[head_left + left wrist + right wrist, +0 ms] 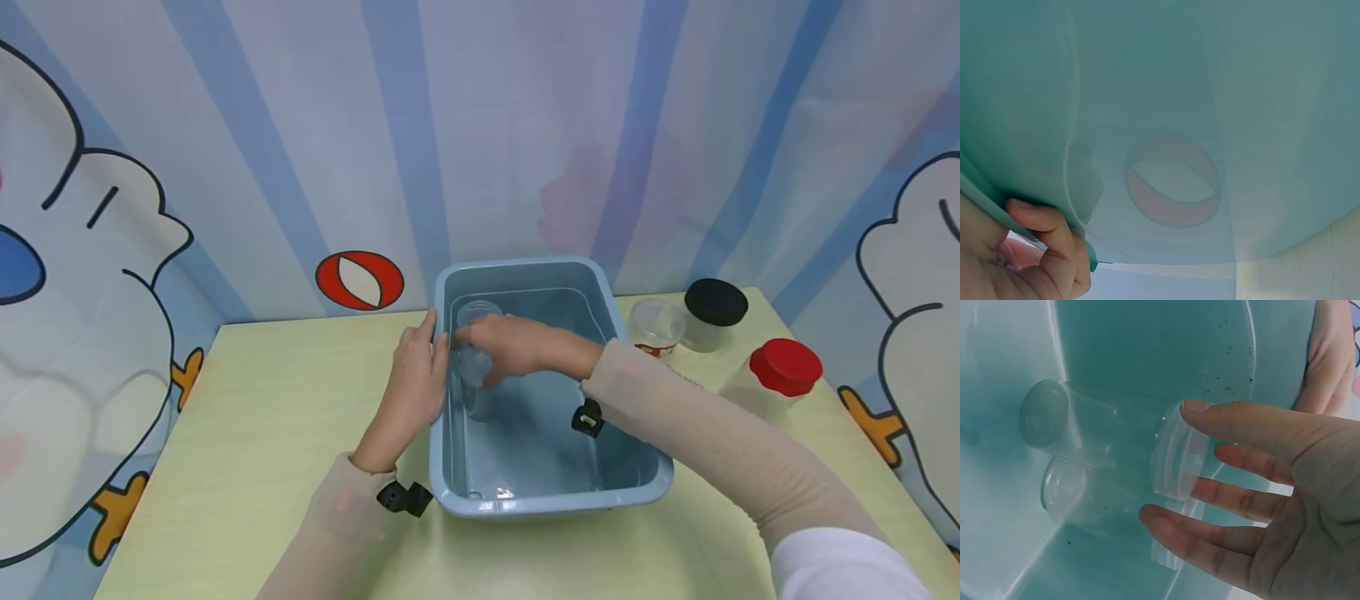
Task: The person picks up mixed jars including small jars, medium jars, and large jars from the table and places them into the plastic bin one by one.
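A blue plastic basin (551,505) stands on the table. My left hand (414,375) grips its left rim; in the left wrist view, curled fingers (1057,250) wrap over that edge. Two clear plastic jars (1113,422) stand side by side inside, near the left wall. Over them, my right hand (517,343) reaches in with fingers spread. The right wrist view has the thumb (1235,422) at one jar's rim (1175,462), while the lower fingers (1210,540) overlap the second jar's rim (1163,550).
Right of the basin stand a clear cup-like jar (658,323), a jar with a black lid (716,302) and one with a red lid (786,367). A printed curtain (510,125) hangs behind the pale table (315,400).
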The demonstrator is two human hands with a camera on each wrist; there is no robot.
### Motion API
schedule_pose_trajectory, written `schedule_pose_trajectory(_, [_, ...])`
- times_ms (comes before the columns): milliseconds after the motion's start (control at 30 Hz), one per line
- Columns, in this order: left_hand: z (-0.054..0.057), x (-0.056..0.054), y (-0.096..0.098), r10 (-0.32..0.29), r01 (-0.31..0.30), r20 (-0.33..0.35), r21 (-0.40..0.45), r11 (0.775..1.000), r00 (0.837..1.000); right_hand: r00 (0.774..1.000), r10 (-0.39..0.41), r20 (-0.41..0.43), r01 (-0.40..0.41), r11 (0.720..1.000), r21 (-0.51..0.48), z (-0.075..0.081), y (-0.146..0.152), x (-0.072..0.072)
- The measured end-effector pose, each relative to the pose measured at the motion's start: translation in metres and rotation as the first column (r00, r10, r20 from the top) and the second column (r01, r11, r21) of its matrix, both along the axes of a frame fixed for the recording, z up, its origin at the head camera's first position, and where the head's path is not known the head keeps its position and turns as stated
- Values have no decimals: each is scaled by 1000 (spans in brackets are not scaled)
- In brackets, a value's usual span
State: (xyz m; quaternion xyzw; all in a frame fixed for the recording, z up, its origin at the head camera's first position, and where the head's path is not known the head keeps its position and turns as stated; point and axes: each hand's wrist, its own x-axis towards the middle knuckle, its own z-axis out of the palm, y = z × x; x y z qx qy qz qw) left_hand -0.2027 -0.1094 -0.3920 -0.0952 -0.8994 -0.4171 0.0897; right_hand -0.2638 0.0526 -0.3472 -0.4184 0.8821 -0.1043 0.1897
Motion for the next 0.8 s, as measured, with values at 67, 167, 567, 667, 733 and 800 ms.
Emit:
schedule_pose_trajectory(67, [0, 0, 0, 0, 0, -3, 4, 1000, 1000, 1000, -2, -4, 2, 1000, 8, 3, 0, 0])
schedule_pose_trajectory(167, [0, 0, 0, 0, 0, -6, 5, 1000, 1000, 1000, -4, -11, 4, 1000, 22, 7, 1, 0])
schedule_pose_trajectory(567, [0, 1, 0, 0, 0, -5, 9, 1000, 1000, 1000, -12, -3, 12, 1000, -1, 19, 8, -3])
schedule_pose_trajectory(667, [0, 0, 0, 0, 0, -7, 5, 1000, 1000, 1000, -10, 3, 10, 1000, -1, 21, 10, -4])
schedule_pose_trajectory(733, [0, 0, 0, -2, 2, -10, 5, 1000, 1000, 1000, -8, 11, 8, 1000, 1, 23, 12, -5])
schedule_pose_trajectory(800, [-1, -1, 0, -4, 4, -15, 5, 1000, 1000, 1000, -4, 17, 4, 1000, 4, 24, 13, -6])
